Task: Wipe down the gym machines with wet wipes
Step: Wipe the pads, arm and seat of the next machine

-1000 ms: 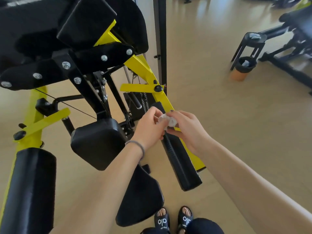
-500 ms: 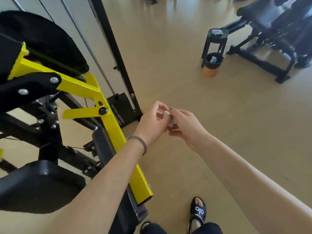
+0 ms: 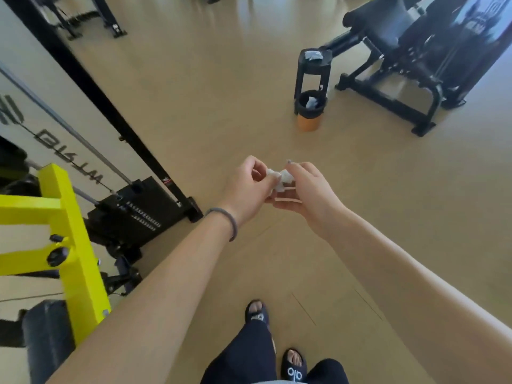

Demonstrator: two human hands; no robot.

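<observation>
**Hands and wipe now over bare floor**

Both hands have come away from the yellow machine since a second ago, and now they hang over the tan floor [image 3: 194, 106] with the wipe between them.

Nearest, at the bottom edge, are two feet in black sandals [image 3: 293, 368] and dark trouser legs, cut off by the frame. Only the toes of the far sandal show.

Two bare arms reach forward. A grey band [image 3: 231, 221] sits on the left wrist. The left hand [image 3: 245, 187] and the right hand [image 3: 307, 189] meet in the middle. The small white wipe [image 3: 279, 178] is scrunched up between them. The left fingers [image 3: 273, 177] curl and pinch one side of it. The right fingers [image 3: 291, 202] curl under the other side and hold it too. Most of the wipe is hidden by the fingers.

On the left is the yellow machine [image 3: 69, 231], partly cut off, with a black pad [image 3: 47, 328] low down and a black weight stack [image 3: 138, 212] behind it. It is well apart from the hands.

Farther off stands a black wipe stand [image 3: 313, 76] with something white on top and a small bin [image 3: 309, 112] at its foot. What is in the bin is too small to tell. Behind that is a black machine [image 3: 401, 51], blurry and cut off at the top.
</observation>
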